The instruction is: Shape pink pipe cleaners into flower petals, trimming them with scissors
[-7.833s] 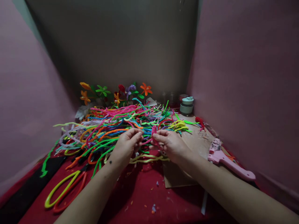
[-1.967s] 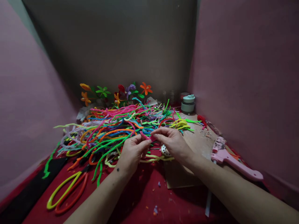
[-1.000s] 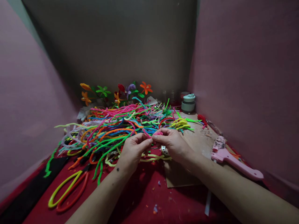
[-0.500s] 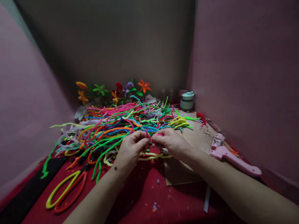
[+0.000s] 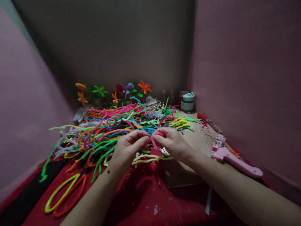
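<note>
A short pink pipe cleaner [image 5: 154, 143] is bent between my two hands, one end hanging down. My right hand [image 5: 172, 141] pinches it between thumb and fingers, with a pink loop showing over the fingertips. My left hand [image 5: 131, 146] is closed in a pinch at the pipe cleaner's other side, its fingertips nearly meeting the right ones; what part it grips is mostly hidden. Just behind the hands spreads a large heap of coloured pipe cleaners [image 5: 113, 125]. A pale yellow pipe cleaner [image 5: 147, 158] lies below the fingers, beside a small white spotted piece [image 5: 165, 152].
Scissors with yellow and red handles [image 5: 63, 197] lie at left. A pink glue gun [image 5: 231, 158] rests at right, on a cardboard sheet [image 5: 199, 141]. Pipe-cleaner flowers [image 5: 115, 91] and a mint-lidded jar [image 5: 188, 102] stand at the back. Scraps dot the red cloth [image 5: 138, 201].
My left hand has shifted slightly left and down. The pink pipe cleaner's free end, upright before, now points downward, and more of the loop shows in my right hand.
</note>
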`<state>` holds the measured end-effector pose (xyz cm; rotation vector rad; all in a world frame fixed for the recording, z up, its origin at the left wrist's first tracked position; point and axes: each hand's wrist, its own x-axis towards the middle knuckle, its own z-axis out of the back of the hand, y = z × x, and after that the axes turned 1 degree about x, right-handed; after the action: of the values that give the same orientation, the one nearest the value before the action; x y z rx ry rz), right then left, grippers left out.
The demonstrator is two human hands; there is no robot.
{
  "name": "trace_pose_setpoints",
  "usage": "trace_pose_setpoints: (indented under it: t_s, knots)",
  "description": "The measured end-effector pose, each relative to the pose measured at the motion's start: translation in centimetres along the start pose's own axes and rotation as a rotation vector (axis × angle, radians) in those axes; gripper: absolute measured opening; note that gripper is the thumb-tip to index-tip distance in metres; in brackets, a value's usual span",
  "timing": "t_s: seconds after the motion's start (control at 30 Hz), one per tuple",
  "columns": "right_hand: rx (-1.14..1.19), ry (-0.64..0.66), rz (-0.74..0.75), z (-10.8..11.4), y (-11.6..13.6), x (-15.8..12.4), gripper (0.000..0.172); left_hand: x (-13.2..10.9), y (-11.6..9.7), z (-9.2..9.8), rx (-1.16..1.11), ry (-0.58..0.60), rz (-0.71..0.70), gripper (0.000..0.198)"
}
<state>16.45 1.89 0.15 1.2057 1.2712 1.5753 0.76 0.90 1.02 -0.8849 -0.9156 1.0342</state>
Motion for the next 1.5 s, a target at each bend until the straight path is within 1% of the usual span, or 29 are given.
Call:
trace_pose_setpoints:
  t_s: [0.03, 0.1, 0.13, 0.2, 0.3, 0.33, 0.37, 0.43, 0.5, 0.53, 0.6, 0.67, 0.7, 0.73, 0.8, 0.83, 0.9, 0.93, 0.97, 1.03, 1.1, 1.13, 1.17, 1.23, 1.33, 1.4, 1.43, 1.47, 1.5]
  knots:
    - [-0.089, -0.019, 0.064, 0.0, -0.1, -0.1, 0.014, 0.1, -0.2, 0.0, -0.085, 0.04, 0.108, 0.017]
    - [-0.282, -0.048, 0.217, 0.0, -0.5, -0.3, 0.013, 0.2, -0.4, 0.1, -0.164, 0.129, 0.219, 0.018]
    - [-0.37, -0.058, 0.292, 0.0, -0.6, -0.4, 0.013, 0.3, -0.4, 0.1, -0.167, 0.162, 0.236, 0.018]
    - [-0.502, -0.072, 0.404, 0.0, -0.9, -0.5, 0.013, 0.4, -0.2, 0.0, -0.142, 0.172, 0.237, 0.02]
    - [-0.6, -0.083, 0.471, -0.1, -1.1, -0.7, 0.014, 0.3, 0.0, -0.2, -0.026, 0.142, 0.185, 0.021]
    - [-0.615, -0.09, 0.472, -0.2, -1.1, -0.7, 0.013, 0.2, 0.1, -0.4, 0.062, 0.115, 0.129, 0.021]
    - [-0.622, -0.1, 0.463, -0.3, -1.0, -0.7, 0.013, 0.1, 0.1, -0.5, 0.187, 0.071, 0.036, 0.021]
    - [-0.596, -0.125, 0.394, -0.4, -0.9, -0.7, 0.014, -0.3, 0.1, -0.8, 0.545, -0.039, -0.237, 0.021]
    - [-0.469, -0.123, 0.23, -0.5, -0.7, -0.6, 0.017, -0.7, 0.0, -1.0, 0.931, -0.126, -0.531, 0.021]
    - [-0.354, -0.095, 0.121, -0.5, -0.6, -0.5, 0.018, -0.9, 0.0, -1.1, 1.077, -0.142, -0.65, 0.021]
    - [-0.079, 0.01, -0.09, -0.3, -0.5, -0.4, 0.022, -1.2, 0.1, -1.1, 1.223, -0.144, -0.798, 0.02]
    - [0.126, 0.09, -0.189, -0.1, -0.3, -0.2, 0.022, -1.1, 0.3, -0.9, 1.172, -0.159, -0.833, 0.017]
    - [0.174, 0.094, -0.186, 0.1, -0.3, -0.1, 0.021, -1.0, 0.4, -0.6, 1.074, -0.185, -0.796, 0.015]
    - [0.191, 0.081, -0.165, 0.2, -0.1, 0.0, 0.02, -0.8, 0.5, -0.4, 0.931, -0.216, -0.721, 0.012]
    - [0.19, 0.043, -0.108, 0.5, 0.2, 0.0, 0.018, -0.2, 0.5, 0.3, 0.542, -0.232, -0.468, 0.009]
    - [0.183, 0.037, -0.085, 0.6, 0.4, 0.0, 0.017, 0.1, 0.6, 0.6, 0.319, -0.201, -0.307, 0.011]
    - [0.165, 0.049, -0.037, 0.8, 0.7, 0.0, 0.016, 0.6, 0.6, 1.2, -0.1, -0.056, 0.012, 0.015]
    - [0.161, 0.067, -0.01, 0.8, 0.9, -0.1, 0.015, 0.7, 0.7, 1.3, -0.269, 0.033, 0.137, 0.015]
    - [0.161, 0.096, 0.019, 0.8, 0.9, -0.2, 0.013, 0.8, 0.8, 1.3, -0.405, 0.13, 0.237, 0.019]
    - [0.175, 0.18, 0.064, 0.8, 1.1, -0.4, 0.01, 0.7, 1.0, 1.1, -0.592, 0.31, 0.363, 0.027]
    - [0.154, 0.233, 0.099, 0.8, 1.2, -0.6, 0.009, 0.3, 1.2, 0.6, -0.705, 0.474, 0.433, 0.033]
    - [0.114, 0.23, 0.125, 0.8, 1.2, -0.7, 0.009, 0.0, 1.2, 0.4, -0.751, 0.54, 0.458, 0.036]
    - [0.056, 0.215, 0.158, 0.8, 1.3, -0.8, 0.008, -0.2, 1.3, 0.2, -0.787, 0.595, 0.473, 0.039]
    - [-0.076, 0.172, 0.23, 0.8, 1.4, -0.9, 0.008, -0.7, 1.1, -0.1, -0.842, 0.644, 0.472, 0.043]
    - [-0.194, 0.142, 0.286, 0.9, 1.4, -0.9, 0.01, -1.0, 0.8, -0.1, -0.869, 0.602, 0.423, 0.035]
    - [-0.212, 0.116, 0.281, 0.9, 1.3, -0.9, 0.011, -1.0, 0.5, 0.0, -0.782, 0.535, 0.389, 0.027]
    - [-0.22, 0.099, 0.266, 0.9, 1.3, -0.8, 0.012, -1.0, 0.3, 0.0, -0.665, 0.49, 0.358, 0.026]
    - [-0.232, 0.076, 0.24, 0.9, 1.2, -0.7, 0.013, -1.0, 0.2, 0.0, -0.486, 0.423, 0.296, 0.025]
    - [-0.253, 0.048, 0.202, 0.8, 1.1, -0.6, 0.014, -1.0, 0.2, -0.1, -0.249, 0.335, 0.195, 0.026]
